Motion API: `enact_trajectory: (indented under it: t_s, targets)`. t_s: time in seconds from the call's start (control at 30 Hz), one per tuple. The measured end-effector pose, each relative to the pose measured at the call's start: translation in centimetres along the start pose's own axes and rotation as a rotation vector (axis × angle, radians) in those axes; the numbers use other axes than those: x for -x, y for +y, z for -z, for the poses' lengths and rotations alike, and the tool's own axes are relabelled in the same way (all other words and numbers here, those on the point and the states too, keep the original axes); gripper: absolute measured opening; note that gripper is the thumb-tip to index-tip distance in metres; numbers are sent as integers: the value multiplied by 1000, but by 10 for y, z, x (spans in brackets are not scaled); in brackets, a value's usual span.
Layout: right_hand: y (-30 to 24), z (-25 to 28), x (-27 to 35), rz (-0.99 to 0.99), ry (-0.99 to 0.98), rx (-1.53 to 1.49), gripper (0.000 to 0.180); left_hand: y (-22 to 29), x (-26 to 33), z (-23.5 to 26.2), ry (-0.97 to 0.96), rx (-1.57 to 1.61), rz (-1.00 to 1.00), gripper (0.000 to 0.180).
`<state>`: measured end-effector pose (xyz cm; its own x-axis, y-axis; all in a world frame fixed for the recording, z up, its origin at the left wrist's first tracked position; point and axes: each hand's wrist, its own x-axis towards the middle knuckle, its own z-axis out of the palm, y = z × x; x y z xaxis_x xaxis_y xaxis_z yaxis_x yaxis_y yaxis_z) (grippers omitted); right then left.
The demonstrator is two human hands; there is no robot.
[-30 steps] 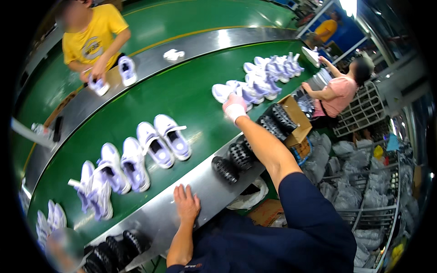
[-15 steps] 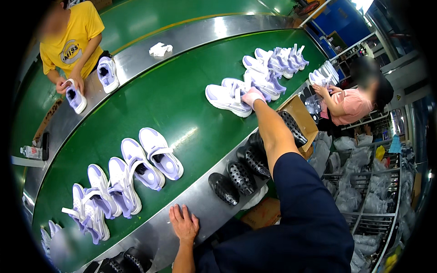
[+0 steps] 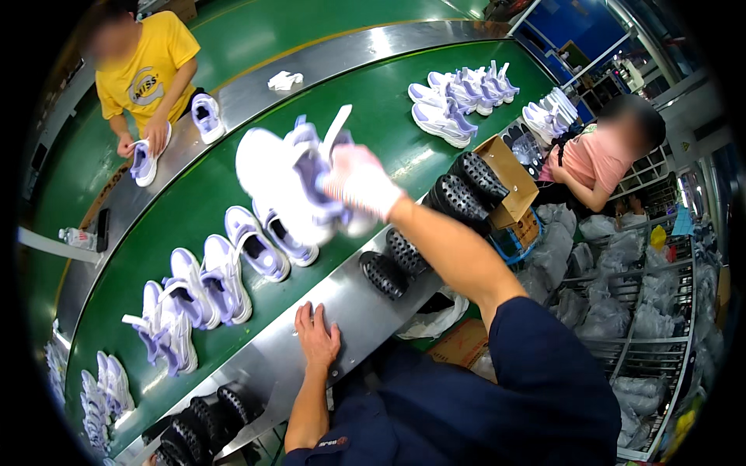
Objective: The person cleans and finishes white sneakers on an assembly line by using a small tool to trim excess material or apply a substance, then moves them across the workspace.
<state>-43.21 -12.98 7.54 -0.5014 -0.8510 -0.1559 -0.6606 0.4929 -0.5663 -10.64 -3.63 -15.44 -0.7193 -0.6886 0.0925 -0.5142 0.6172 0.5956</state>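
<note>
Right hand, white-gloved, closed around white-lilac sneakers, lifted above green belt; motion blur hides exact finger hold. Left hand flat, open, empty on steel ledge. Risk: bundled shoes likely slip from one-handed grasp, drop onto sneaker pair directly beneath. Black soles just right of grip, cardboard box beyond.

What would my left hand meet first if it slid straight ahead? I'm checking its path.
Probably the edge of the green belt, then the pale shoes lying on it. The left hand rests flat on the metal ledge; depth is uncertain.
</note>
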Motion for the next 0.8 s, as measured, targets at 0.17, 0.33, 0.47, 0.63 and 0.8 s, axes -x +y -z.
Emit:
enact_trajectory:
  t_s: [0.17, 0.33, 0.47, 0.63, 0.8]
  targets:
    - [-35, -56, 156, -39, -273, -35, 34, -1, 63, 90, 222, 465, 571, 46]
    - [-20, -160, 240, -51, -319, 64, 29, 33, 95, 129, 265, 421, 415, 55]
    - [-7, -217, 251, 106, -212, -95, 25, -2, 87, 81, 152, 288, 344, 74]
    - [83, -74, 246, -34, 537, 137, 35, -22, 118, 112, 38, 126, 558, 34]
    - [185, -35, 228, -311, 461, 591, 66, 22, 99, 141, 235, 121, 274, 15]
